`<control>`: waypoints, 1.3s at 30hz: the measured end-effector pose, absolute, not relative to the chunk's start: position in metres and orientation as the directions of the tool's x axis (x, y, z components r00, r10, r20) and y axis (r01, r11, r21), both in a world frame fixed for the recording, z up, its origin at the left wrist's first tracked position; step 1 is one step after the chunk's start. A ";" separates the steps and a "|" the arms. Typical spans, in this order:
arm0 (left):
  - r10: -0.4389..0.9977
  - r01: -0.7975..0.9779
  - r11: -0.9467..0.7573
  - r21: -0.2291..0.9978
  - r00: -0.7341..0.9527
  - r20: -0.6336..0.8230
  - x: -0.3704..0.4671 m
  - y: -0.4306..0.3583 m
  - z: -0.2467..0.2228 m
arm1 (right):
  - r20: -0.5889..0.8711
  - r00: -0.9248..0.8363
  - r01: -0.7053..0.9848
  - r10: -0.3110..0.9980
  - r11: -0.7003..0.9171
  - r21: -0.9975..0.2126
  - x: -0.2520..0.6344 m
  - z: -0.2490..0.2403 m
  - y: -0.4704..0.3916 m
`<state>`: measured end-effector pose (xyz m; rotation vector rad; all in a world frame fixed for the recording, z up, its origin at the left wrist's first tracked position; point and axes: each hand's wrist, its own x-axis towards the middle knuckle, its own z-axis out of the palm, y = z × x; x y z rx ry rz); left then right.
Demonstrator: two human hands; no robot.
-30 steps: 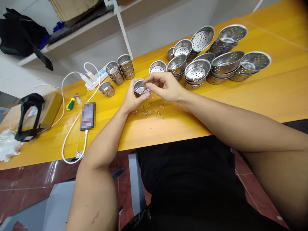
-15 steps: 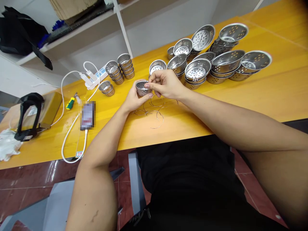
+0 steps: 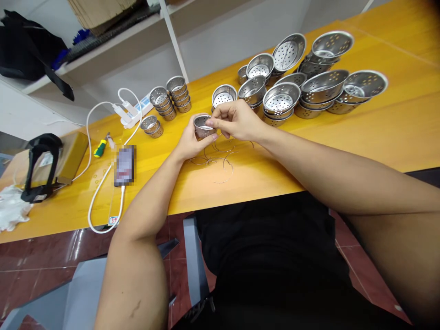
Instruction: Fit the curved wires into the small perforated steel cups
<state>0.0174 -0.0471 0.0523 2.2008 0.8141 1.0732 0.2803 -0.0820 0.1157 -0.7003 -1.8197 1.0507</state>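
Observation:
My left hand [image 3: 189, 141] grips a small perforated steel strainer cup [image 3: 201, 125] just above the yellow table [image 3: 343, 137]. The fingertips of my right hand [image 3: 237, 120] pinch at the cup's rim, probably on a thin wire; the wire itself is too fine to make out there. Several loose wire rings [image 3: 216, 160] lie on the table directly under both hands.
Stacks of small strainer cups [image 3: 170, 98] stand at the back left, and piles of larger perforated steel bowls [image 3: 309, 78] fill the back right. A phone [image 3: 124, 165], white cable [image 3: 103, 183], power strip [image 3: 132, 112], screwdriver [image 3: 101, 148] and a black device [image 3: 39, 165] lie left.
My right hand shifted slightly down and closer onto the cup's rim. The cup tilted a little in my left hand.

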 end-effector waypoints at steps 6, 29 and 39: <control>0.739 0.289 -0.657 0.697 0.434 0.516 0.010 -0.037 0.046 | 0.532 -0.324 0.294 0.782 0.618 -0.729 0.283 0.111 -0.088; 0.731 0.257 -0.648 0.716 0.474 0.491 0.001 -0.031 0.039 | 0.437 -0.557 0.325 0.706 0.670 -0.667 0.284 0.094 -0.085; 0.872 0.522 -0.489 0.698 0.297 0.389 -0.014 -0.017 0.037 | 0.360 -0.557 0.435 0.749 0.632 -0.642 0.286 0.084 -0.080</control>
